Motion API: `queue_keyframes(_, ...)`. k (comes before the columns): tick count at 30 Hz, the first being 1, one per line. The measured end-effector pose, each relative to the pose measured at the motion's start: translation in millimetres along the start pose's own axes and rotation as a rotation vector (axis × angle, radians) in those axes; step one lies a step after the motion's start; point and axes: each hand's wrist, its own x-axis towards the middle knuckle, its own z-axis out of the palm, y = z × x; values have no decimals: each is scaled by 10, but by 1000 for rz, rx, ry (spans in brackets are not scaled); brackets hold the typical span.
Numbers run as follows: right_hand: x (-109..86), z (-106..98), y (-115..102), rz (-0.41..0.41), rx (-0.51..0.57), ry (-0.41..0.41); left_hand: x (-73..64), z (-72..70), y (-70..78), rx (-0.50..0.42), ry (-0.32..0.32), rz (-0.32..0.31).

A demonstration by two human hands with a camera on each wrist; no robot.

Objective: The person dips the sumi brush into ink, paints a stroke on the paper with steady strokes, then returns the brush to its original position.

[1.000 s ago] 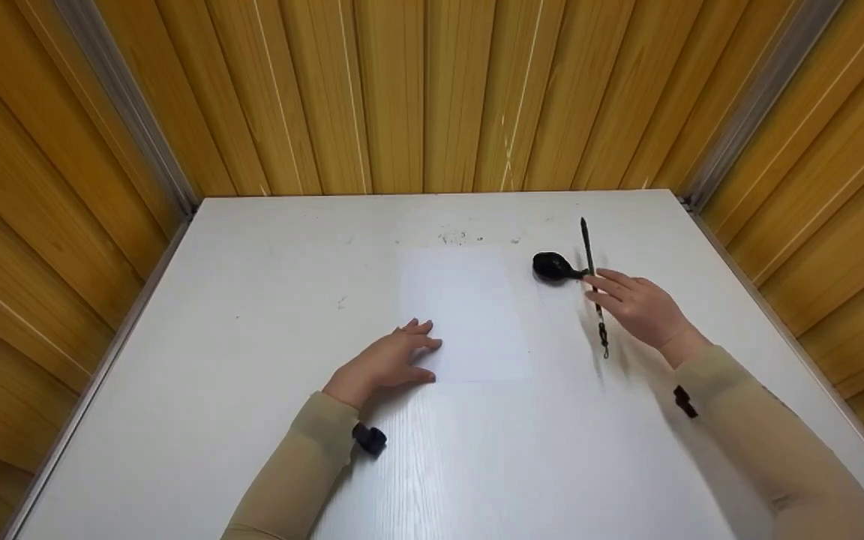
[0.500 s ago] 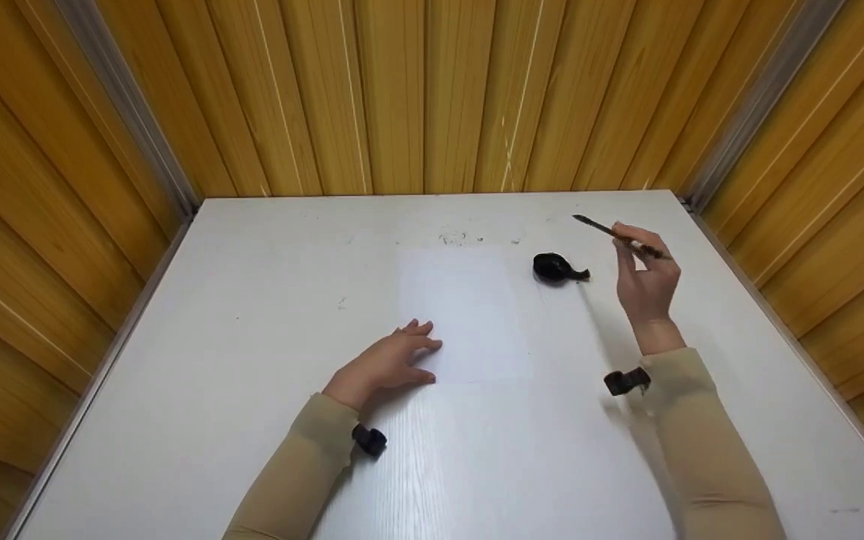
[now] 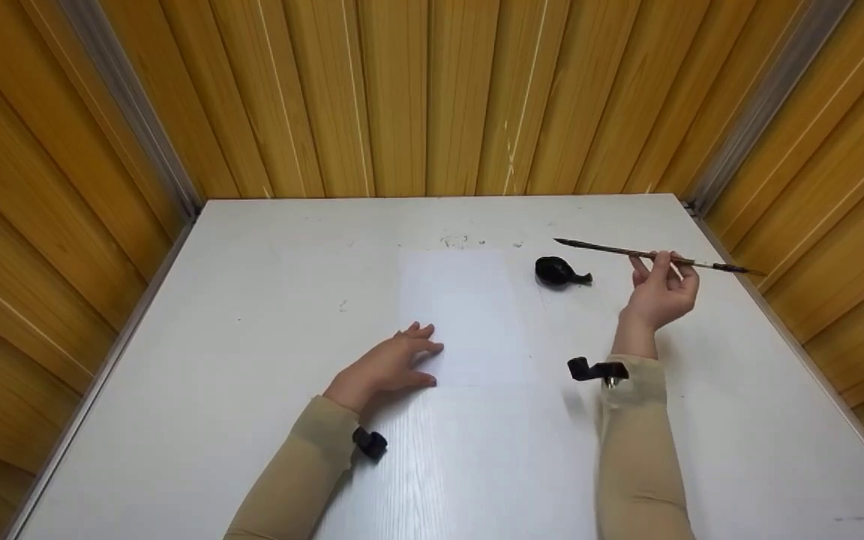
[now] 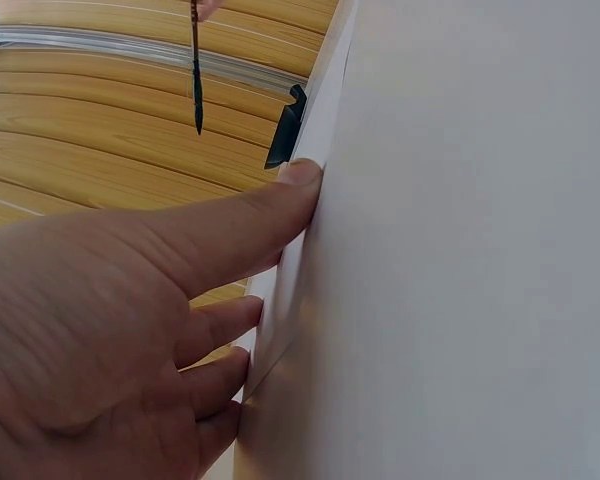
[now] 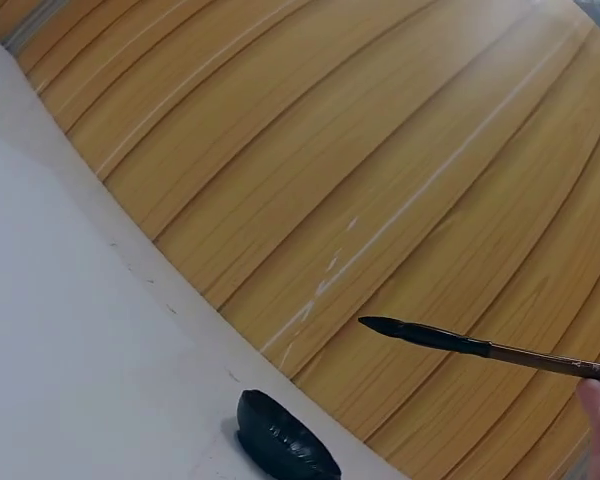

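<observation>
My right hand [image 3: 661,300] is raised over the right side of the table and pinches a writing brush [image 3: 604,247] by its thin shaft. The brush lies nearly level, its dark pointed tip toward the left; in the right wrist view the black bristles [image 5: 420,333] show clearly. Below the tip sits a small black spoon-shaped dish [image 3: 553,271], apart from brush and hand. On the left edge of a white sheet of paper [image 3: 466,307] rests my left hand [image 3: 391,364], fingers spread. Its thumb [image 4: 250,220] touches the sheet in the left wrist view.
The white table [image 3: 252,300] carries small dark smudges [image 3: 454,241] behind the sheet. Wood-patterned panels [image 3: 394,97] with metal corner rails enclose the back and both sides. A black wrist camera [image 3: 370,442] sits on the left sleeve, another [image 3: 595,369] on the right.
My right hand has picked the brush up from across the dish's handle, raised it and turned it so its tip points left. The left hand has stayed on the paper.
</observation>
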Motion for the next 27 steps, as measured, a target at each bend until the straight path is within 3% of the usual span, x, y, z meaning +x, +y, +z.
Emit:
queue_keyframes(6,22,-116,88,93,-1,87,5,15,20,-3,6,-20)
queue_keyframes(15,61,-238,185,118,-88,74,-26,26,40,-21,3,-54)
queue_keyframes(27,125,-313,326,99,-171,87,-43,13,35,-15,-9,-36)
